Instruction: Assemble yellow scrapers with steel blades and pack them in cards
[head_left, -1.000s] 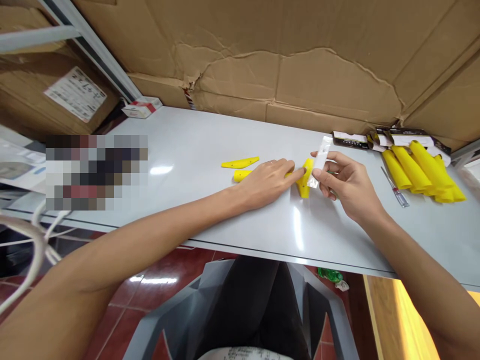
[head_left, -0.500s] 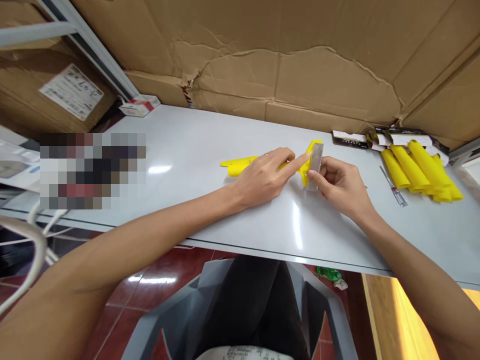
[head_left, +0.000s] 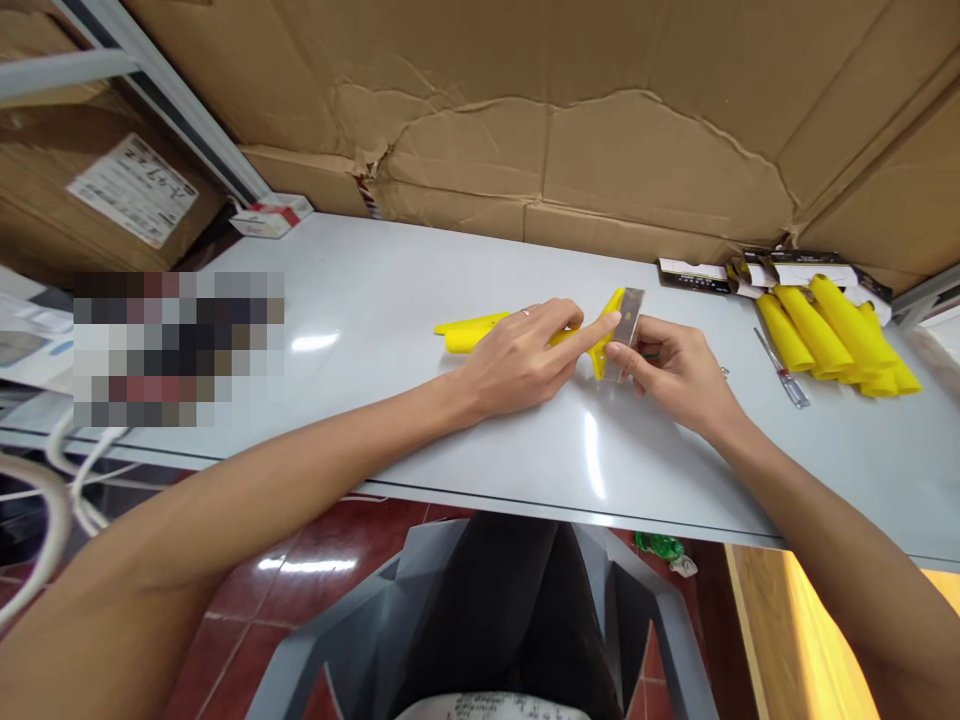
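My left hand [head_left: 517, 360] is closed round a yellow plastic handle [head_left: 466, 342] lying on the white table. Its hollow-looking end sticks out to the left of the hand, and the middle is hidden under the fingers. At the right end is a wider yellow crosspiece [head_left: 602, 345]. My left index finger stretches to a flat grey metal plate [head_left: 629, 312] set against that crosspiece. My right hand [head_left: 679, 370] pinches the plate from the right, thumb on its near face. A see-through strip shows below the plate, partly covered by the thumb.
Several yellow tubular pieces [head_left: 840, 335] lie heaped at the right, beside a screwdriver [head_left: 782, 372]. Black-and-white cartons [head_left: 694, 275] stand behind them. A small red-and-white box [head_left: 271, 215] is at the back left. Cardboard [head_left: 465, 150] walls the rear edge; a chair [head_left: 345, 620] is below.
The plate and the yellow crosspiece have tilted, their lower ends swinging a little to the left. My left index fingertip now lies on the plate's face. The camera view has shifted slightly.
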